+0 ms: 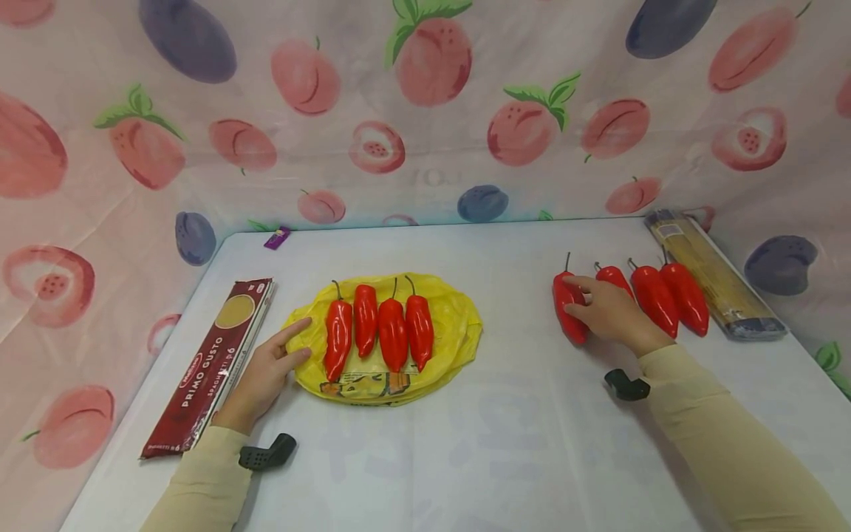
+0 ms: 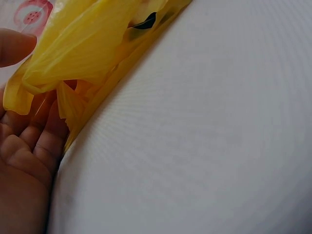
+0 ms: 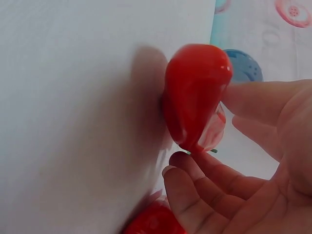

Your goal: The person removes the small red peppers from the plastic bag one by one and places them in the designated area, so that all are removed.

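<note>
"Fruit-printed cloth [image 1: 439,192] surrounds a white desk [image 1: 492,443] in the head view. What's on it?"

"A yellow bag [image 1: 459,325], with four red peppers [image 1: 392,340] on top. At its 10 o'clock lies a small purple packet [image 1: 277,237]; at 9, a maroon spaghetti packet [image 1: 209,369]."

"And the right hand [image 1: 612,312]?"

"At the bag's 3 o'clock, its fingers gripping a single red pepper [image 1: 562,299]. Beyond, also at 3, lie three more peppers [image 1: 654,295], then a clear pasta pack [image 1: 721,284]."

"The left hand [image 1: 264,375]?"

"Between the bag's 8 and 9 o'clock, thumb and forefinger extended at its edge."

"Left wrist view?"

"Bag toward 11 o'clock, partly covering the relaxed fingers; some tips are hidden."

"Right wrist view?"

"Gripped pepper toward 2 o'clock from centre, rounded end facing us, another pepper cut off at 6. Whether the gripped one touches the desk, I can't tell."
</note>
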The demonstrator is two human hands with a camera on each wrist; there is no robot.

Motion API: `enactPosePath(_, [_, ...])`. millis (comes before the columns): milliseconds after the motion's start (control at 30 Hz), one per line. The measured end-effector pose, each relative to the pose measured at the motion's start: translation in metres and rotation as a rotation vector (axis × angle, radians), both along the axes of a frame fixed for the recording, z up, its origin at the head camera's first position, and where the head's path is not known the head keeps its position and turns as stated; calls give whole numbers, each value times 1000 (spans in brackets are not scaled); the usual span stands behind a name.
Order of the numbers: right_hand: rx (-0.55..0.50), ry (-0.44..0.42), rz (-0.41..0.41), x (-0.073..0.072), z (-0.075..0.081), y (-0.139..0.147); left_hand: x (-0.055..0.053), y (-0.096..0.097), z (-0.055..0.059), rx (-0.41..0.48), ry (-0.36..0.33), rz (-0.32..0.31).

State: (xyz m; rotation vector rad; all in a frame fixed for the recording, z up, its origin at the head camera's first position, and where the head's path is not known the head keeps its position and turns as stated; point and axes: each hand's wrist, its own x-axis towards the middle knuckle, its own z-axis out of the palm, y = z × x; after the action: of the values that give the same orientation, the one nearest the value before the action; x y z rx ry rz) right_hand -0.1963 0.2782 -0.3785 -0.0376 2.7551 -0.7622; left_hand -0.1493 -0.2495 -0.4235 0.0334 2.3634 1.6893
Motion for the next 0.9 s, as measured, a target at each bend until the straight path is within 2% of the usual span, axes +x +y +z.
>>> enactPosePath(367, [8,-15,-2,0,-3,1,0,0,0,-1,4,6])
enactPosePath(900, [-9,0,-1,-1,-7,-14,-1,0,-1,-6,10,-1])
